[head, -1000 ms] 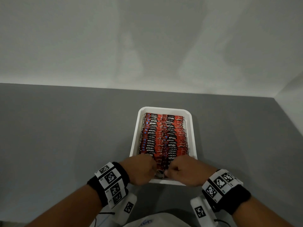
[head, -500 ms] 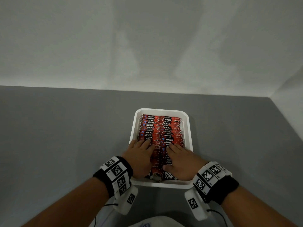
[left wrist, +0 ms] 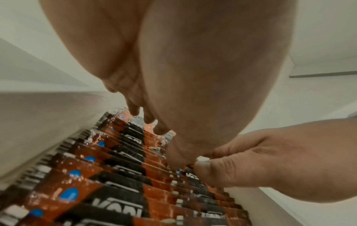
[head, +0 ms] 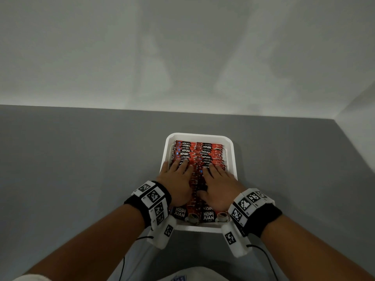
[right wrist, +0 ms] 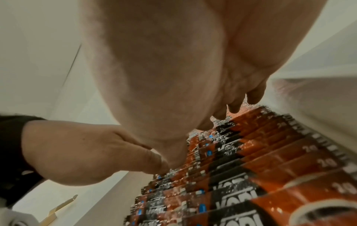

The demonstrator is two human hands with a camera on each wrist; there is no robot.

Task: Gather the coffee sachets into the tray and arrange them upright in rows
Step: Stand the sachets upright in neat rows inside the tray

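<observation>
From the head camera, the white tray (head: pixel 233 159) sits on the grey table (head: pixel 81 169) filled with two rows of red coffee sachets (head: pixel 199 153), and the left hand (head: pixel 178 183) and right hand (head: pixel 219 187) lie flat on the packed tops with fingers straight, grasping nothing; this looks like the final levelling, with no loose sachets in sight. The left wrist view shows fingertips (left wrist: pixel 135 110) touching the sachet edges beside the tray wall (left wrist: pixel 48 122). The right wrist view shows the same, so next calls for light, even pressure; nothing stands in the way.
</observation>
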